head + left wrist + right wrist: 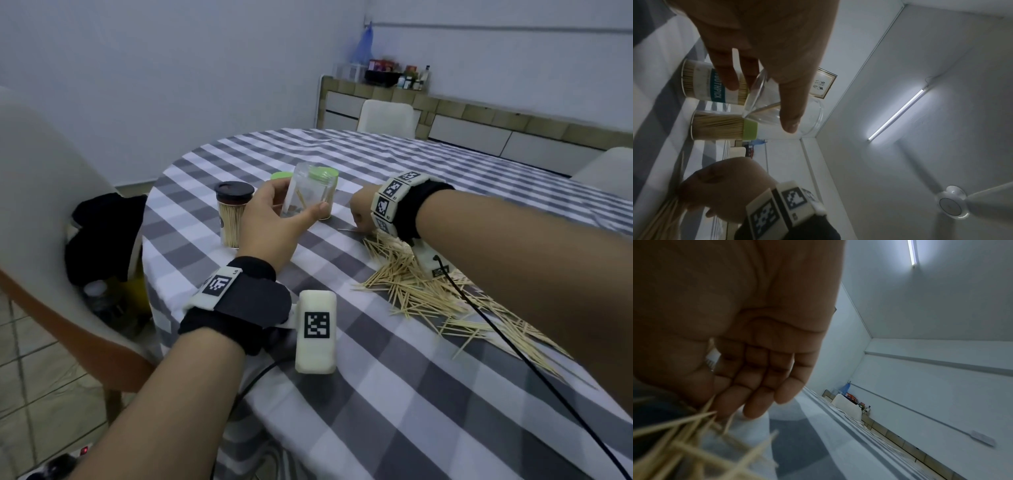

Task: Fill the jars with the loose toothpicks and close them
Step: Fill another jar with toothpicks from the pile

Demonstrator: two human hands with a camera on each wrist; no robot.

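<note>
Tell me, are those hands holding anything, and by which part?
The left hand grips a clear jar round its side. The right hand pinches loose toothpicks, apparently near one end.

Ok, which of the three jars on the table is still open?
The clear jar tilted in the left hand: no lid, only a few toothpicks inside. The black-lidded jar and the green-lidded jar behind stand capped and full.

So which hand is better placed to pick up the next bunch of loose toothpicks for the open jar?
Right hand: it rests at the edge of the loose toothpicks, fingers among them. The left hand is busy holding the nearly empty clear jar.
</note>
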